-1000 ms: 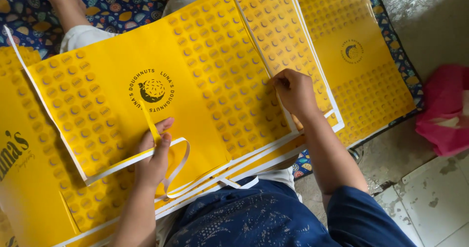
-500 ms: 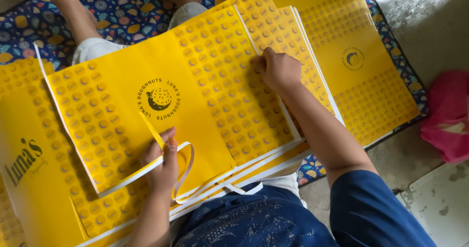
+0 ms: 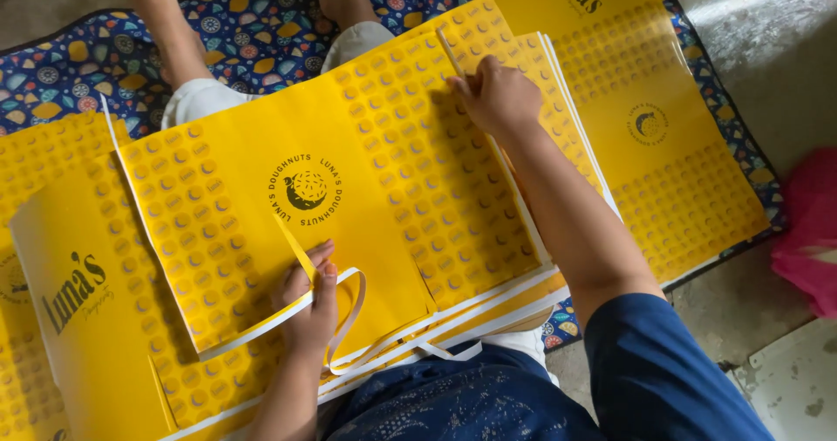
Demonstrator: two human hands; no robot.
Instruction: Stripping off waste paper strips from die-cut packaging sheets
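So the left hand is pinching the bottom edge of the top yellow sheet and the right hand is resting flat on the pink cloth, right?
Not quite. The left hand does pinch the bottom edge of the top yellow sheet, but the right hand is on that same sheet's upper edge. The head view shows the pink cloth off to the side, untouched.

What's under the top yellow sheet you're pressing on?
Under the top yellow sheet, white edges of more yellow sheets stick out along its near side, stacked on the lap. The left hand and right hand press on top. How many sheets lie beneath is hidden.
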